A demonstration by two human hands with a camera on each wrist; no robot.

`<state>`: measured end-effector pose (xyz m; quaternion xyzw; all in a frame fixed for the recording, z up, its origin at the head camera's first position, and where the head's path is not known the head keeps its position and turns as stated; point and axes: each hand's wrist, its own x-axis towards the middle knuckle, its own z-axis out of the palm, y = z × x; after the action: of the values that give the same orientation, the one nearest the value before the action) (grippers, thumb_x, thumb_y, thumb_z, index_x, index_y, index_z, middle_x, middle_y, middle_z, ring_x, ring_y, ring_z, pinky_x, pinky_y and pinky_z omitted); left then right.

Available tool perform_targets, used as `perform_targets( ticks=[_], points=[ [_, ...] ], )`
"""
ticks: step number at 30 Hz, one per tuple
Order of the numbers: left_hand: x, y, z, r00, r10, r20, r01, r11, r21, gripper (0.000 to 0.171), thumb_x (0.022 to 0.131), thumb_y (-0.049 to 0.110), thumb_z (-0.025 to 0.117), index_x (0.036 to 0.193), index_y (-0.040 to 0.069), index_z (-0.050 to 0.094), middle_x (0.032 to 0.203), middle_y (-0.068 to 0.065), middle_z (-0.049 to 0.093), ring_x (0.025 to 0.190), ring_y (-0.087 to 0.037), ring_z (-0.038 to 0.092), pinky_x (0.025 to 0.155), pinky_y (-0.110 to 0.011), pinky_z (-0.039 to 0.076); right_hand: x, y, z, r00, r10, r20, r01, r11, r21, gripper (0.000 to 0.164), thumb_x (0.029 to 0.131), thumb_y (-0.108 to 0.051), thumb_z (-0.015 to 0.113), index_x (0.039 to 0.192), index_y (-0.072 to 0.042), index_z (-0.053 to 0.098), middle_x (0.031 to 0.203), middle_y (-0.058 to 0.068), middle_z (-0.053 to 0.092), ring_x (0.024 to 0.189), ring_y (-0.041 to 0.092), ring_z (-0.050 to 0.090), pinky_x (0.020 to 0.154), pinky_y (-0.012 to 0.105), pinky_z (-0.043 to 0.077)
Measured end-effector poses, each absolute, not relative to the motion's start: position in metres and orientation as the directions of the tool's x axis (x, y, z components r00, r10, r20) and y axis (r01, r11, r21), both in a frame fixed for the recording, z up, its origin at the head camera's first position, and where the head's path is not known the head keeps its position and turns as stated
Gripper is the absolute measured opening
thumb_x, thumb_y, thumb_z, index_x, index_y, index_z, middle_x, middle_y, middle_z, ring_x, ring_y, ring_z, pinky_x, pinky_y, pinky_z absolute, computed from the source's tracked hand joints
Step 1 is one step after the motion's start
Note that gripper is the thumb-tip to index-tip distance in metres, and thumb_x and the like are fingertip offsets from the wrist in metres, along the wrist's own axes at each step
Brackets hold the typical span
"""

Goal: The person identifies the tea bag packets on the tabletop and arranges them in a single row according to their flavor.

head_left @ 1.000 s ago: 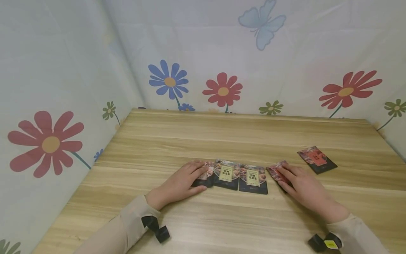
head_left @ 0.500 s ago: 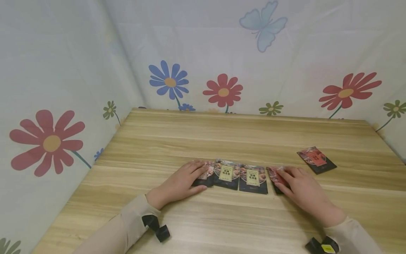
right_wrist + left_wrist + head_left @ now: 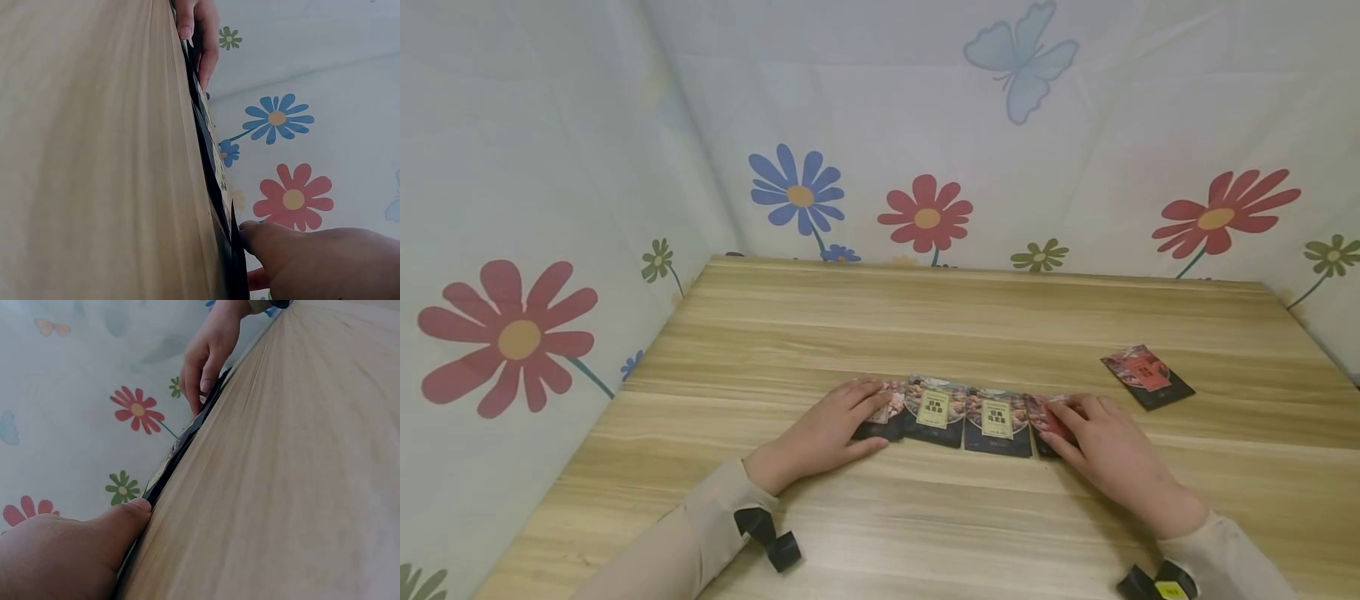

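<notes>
Packets with dark lower parts and food pictures lie in a row on the table. My left hand (image 3: 827, 425) rests on the pinkish packet (image 3: 891, 408) at the row's left end, covering much of it. Beside it come two packets with pale yellow labels, the left one (image 3: 935, 412) and the right one (image 3: 997, 422). At the right end, my right hand (image 3: 1116, 446) lies with its fingers on a red packet (image 3: 1047, 417), hiding its right part. In the right wrist view, the thumb (image 3: 256, 234) touches the raised dark edge of this packet.
Another red-labelled packet (image 3: 1147, 377) lies askew, farther back on the right. The wood-grain table (image 3: 880, 325) meets a flower-printed white cloth (image 3: 850, 100) behind and at the sides. Each wrist carries a black camera strap, seen on the left wrist (image 3: 767, 537).
My right hand has slid the red packet left and turned it square, up against the right yellow-labelled packet. My left hand has stayed in place.
</notes>
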<state>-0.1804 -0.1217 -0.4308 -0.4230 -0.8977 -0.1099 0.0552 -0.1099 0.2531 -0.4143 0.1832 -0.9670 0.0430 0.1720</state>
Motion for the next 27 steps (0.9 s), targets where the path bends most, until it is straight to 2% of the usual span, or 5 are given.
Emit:
perform_targets(
  ticks=[17,27],
  points=[
    [-0.18,-0.1227,-0.4317,-0.638,0.747,0.19,0.77,0.619,0.151,0.065,0.093,0.045,0.057,0.144,0.008,0.043,0.149,-0.015,0.043,0.14,-0.032,0.037,0.12,-0.045,0.029,-0.1056,0.245,-0.4086,-0.913,-0.292,0.284,-0.307,0.952,-0.006,0.048,0.086,-0.036,0.069,0.123,-0.005,0.065,0.102,0.016,0.061,0.096,0.035,0.059,0.083,0.053,0.049],
    [-0.1795,-0.1231,-0.4309,-0.642,0.744,0.184,0.767,0.624,0.15,0.066,0.093,0.046,0.057,0.145,0.008,0.042,0.149,-0.015,0.043,0.14,-0.032,0.038,0.118,-0.046,0.031,-0.105,0.2449,-0.409,-0.911,-0.296,0.288,-0.309,0.951,0.0,0.049,0.086,-0.035,0.069,0.126,-0.006,0.064,0.103,0.018,0.061,0.096,0.036,0.059,0.083,0.053,0.049]
  ],
)
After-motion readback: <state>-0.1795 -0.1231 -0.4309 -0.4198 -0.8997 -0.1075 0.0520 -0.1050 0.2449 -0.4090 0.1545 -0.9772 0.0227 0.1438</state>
